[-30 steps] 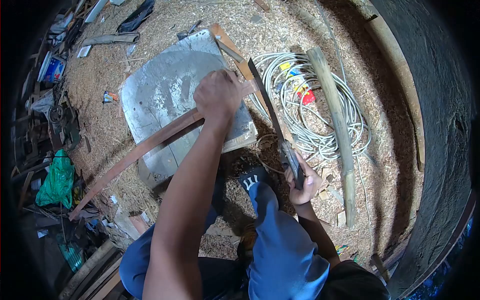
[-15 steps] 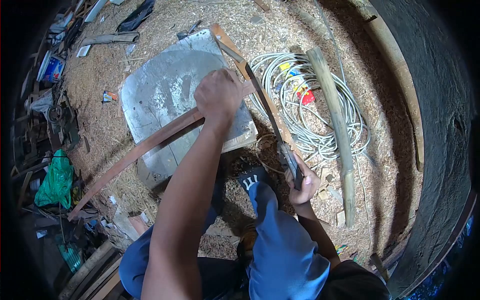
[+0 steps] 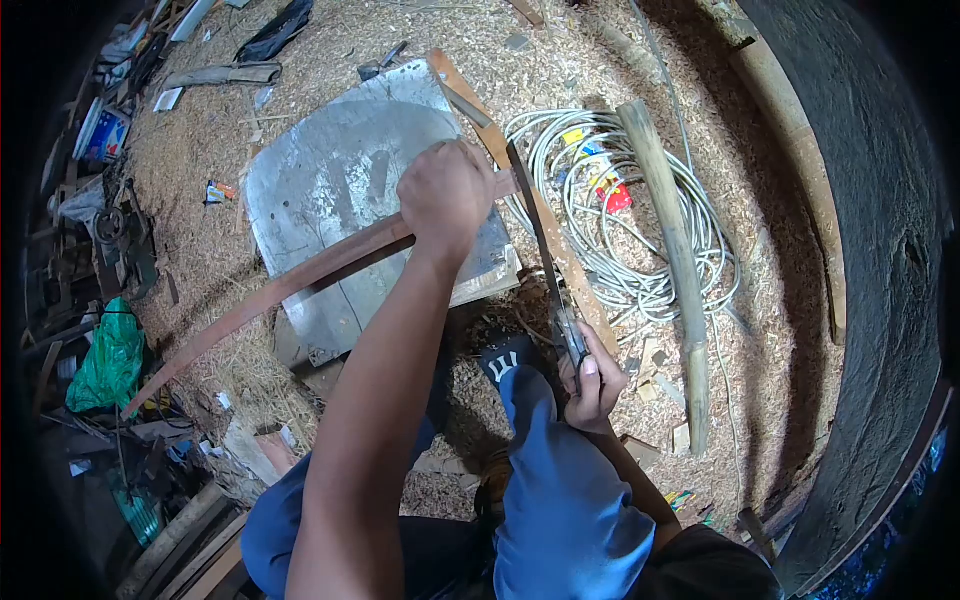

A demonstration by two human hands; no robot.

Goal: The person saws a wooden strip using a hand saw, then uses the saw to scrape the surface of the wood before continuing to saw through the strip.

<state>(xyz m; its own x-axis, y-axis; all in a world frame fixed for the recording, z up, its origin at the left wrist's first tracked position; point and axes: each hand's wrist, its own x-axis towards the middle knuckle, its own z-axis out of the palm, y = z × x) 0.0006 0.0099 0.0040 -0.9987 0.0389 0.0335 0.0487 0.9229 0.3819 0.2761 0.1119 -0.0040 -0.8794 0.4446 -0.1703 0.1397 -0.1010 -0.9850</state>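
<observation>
- A floor thick with sawdust and wood shavings is seen from above, bounded by a dark curved wall from one to five o'clock.
- A scuffed metal sheet is laid on the shavings at about eleven o'clock of centre.
- A curved wooden strip is stretched across the sheet, running from its right edge down towards eight o'clock, well past the sheet's rim.
- The strip's upper end is clamped by the left hand, with the fingers wrapped over it and the fist pressed down on the sheet.
- A long-bladed tool is gripped at its handle by the right hand, with the fingers shut tight round it, at five o'clock of the left hand.
- The blade is pointed up towards twelve o'clock and reaches the strip's end just at three o'clock of the left hand; whether steel and wood touch cannot be told.
- A reddish plank is laid beneath the blade, along the sheet's right side.
- A coil of pale cable and a rough wooden pole are seen at three o'clock of the blade.
- A green bag is lodged among clutter at nine o'clock.
- A foot in a dark sock is set between the two arms.
</observation>
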